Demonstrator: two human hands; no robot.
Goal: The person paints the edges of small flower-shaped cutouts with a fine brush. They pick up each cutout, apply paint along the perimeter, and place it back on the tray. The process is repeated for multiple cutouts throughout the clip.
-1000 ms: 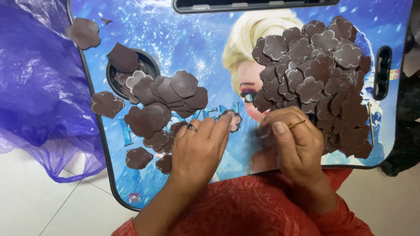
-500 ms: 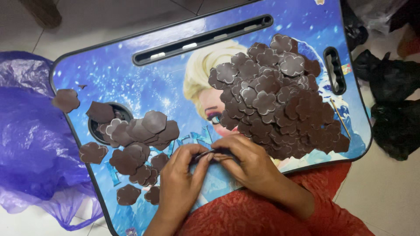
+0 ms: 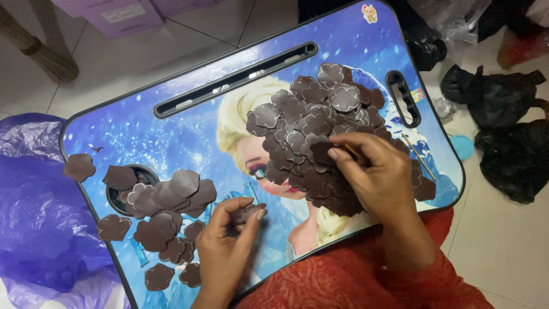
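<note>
A blue printed lap tray (image 3: pixel 171 131) fills the frame, tilted so its long axis runs from near left to far right; a purple plastic bag (image 3: pixel 34 229) lies on the floor at its left edge and black bags (image 3: pixel 503 114) sit on the tiles well apart to the right. On the tray's right half rests the big heap of brown flower-shaped cutouts (image 3: pixel 309 126), overlapping several deep; a looser, flatter scatter of cutouts (image 3: pixel 166 200) spreads over the near-left part, some lying across a round cup recess (image 3: pixel 114 194). The right hand (image 3: pixel 380 177) lies palm-down on the near edge of the big heap, fingers curled onto the pieces — whether it pinches one cannot be told; a thin stick shows just beside its knuckles. The left hand (image 3: pixel 229 240) is nearer the scatter, thumb and fingertips closed on a single brown cutout (image 3: pixel 249 213) held just above the tray surface, between the two groups; the scatter lies directly to its left, touching distance, while the heap lies up and to the right — beyond the other hand's reach line; a red garment (image 3: pixel 343 286) shows at the near edge.
</note>
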